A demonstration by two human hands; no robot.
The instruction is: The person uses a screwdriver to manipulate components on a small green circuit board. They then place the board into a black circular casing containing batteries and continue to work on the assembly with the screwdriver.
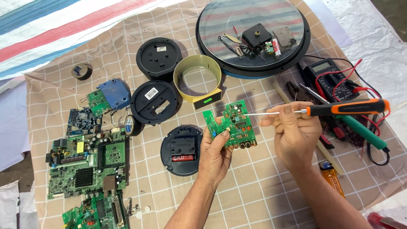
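Centre frame: left hand (215, 156) gripping board (230, 125), right hand (294, 132) gripping screwdriver (322, 110). Tip likely to slip, scratching traces or bending components.

Six green circuit boards are showing: one (231, 125) held up, five lying at the left, the largest (87, 163) among them. Three black round covers (159, 55) are lying about, plus one yellow ring (197, 78). One screwdriver (335, 108), one multimeter (328, 76) and one lighter (333, 178) are showing.
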